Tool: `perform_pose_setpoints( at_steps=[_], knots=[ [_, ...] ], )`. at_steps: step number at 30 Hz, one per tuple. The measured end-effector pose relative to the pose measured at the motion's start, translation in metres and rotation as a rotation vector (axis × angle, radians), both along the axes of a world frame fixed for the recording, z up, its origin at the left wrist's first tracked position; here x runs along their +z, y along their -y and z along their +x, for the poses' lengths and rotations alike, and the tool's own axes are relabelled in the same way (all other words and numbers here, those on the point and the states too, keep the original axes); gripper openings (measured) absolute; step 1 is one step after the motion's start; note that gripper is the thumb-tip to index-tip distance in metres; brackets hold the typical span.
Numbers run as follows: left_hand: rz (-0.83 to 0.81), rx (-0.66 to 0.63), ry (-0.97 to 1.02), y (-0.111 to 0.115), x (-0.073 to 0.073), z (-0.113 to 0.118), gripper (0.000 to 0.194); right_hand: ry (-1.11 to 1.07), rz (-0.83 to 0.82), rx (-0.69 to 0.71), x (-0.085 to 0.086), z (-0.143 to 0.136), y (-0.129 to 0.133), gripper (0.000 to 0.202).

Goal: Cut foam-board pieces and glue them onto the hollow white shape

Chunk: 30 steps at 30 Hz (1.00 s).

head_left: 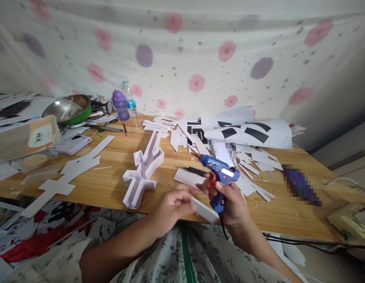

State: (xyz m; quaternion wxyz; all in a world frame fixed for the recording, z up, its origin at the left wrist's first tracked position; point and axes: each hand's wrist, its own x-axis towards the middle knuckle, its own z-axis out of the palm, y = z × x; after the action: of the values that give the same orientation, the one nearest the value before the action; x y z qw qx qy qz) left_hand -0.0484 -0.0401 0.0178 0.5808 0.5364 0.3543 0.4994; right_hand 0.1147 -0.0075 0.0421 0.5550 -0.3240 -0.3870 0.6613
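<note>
My right hand [231,196] is wrapped round the handle of a blue hot glue gun [219,169], with fingers at its orange trigger. The gun's nozzle points up and left over the table. Between the fingers of my left hand [178,202] is a small white foam board strip [205,211], held low near the table's front edge. Left of my hands stands a white foam board shape with raised walls [142,173]. Behind the glue gun, a black utility knife [195,171] lies by a flat white strip [184,179].
A flat white cut-out [66,177] lies on the wooden table [111,188] at left. White offcuts [161,124] and printed paper sheets [247,131] crowd the back. A pan [68,110], a purple cup [120,106] and a water bottle [131,100] stand back left.
</note>
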Motion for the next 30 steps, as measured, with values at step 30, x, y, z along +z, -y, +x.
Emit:
perform_pose_setpoints(
  at_steps=[30],
  knots=[
    [0.419,0.559,-0.455,-0.006,-0.015,-0.009,0.013,0.639,0.113,0.119,-0.015,0.046,0.035,0.026]
  ],
)
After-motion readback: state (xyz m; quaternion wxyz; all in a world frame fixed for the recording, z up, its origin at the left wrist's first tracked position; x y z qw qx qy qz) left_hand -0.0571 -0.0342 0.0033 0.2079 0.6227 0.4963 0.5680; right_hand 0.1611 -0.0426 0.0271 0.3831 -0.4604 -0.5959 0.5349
